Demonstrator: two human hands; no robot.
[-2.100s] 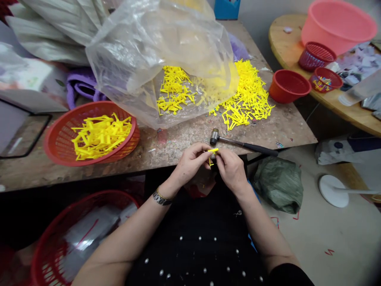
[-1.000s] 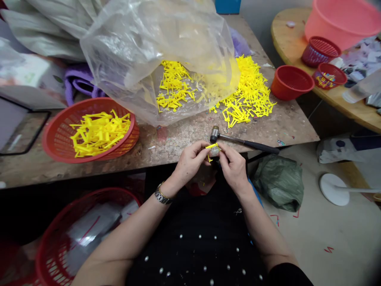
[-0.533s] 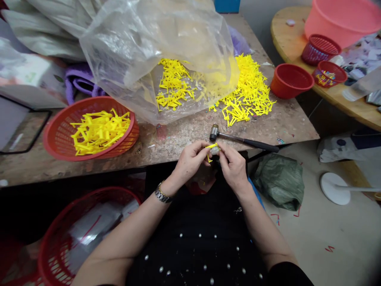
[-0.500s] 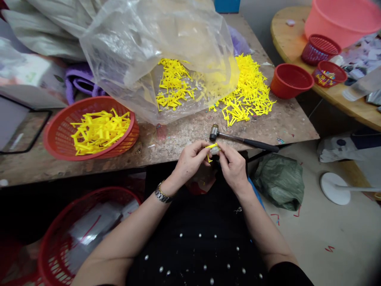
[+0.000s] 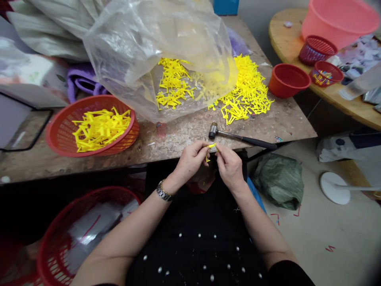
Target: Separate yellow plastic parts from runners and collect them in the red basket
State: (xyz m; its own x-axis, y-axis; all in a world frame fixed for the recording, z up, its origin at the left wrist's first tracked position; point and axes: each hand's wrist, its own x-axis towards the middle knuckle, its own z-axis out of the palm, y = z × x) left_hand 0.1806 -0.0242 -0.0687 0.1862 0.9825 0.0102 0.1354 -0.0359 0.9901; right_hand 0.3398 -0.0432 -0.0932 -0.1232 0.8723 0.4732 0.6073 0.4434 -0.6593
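Note:
At the table's front edge, my left hand (image 5: 192, 159) pinches a thin yellow plastic piece (image 5: 212, 145) between thumb and fingers. My right hand (image 5: 229, 163) is closed at the right end of that piece, fingertips pressed together on it. Another bit of yellow shows just under my left fingertips. Right behind my hands lies a hammer (image 5: 242, 139) with a dark handle, its head towards the left. Beyond it, a heap of yellow plastic pieces (image 5: 248, 89) spreads over the table, partly under a clear plastic bag (image 5: 125, 51).
An orange-red basket (image 5: 59, 131) holding more yellow pieces stands on the left of the table (image 5: 178, 133). A red bowl (image 5: 288, 81) sits at the right edge. Below are a large red basket (image 5: 44, 246) with clear plastic bags and a green sack (image 5: 278, 180).
My right hand has shifted slightly left and down, closer to my left. The yellow piece is turned a little, and the clear gleam seen beneath it earlier no longer shows.

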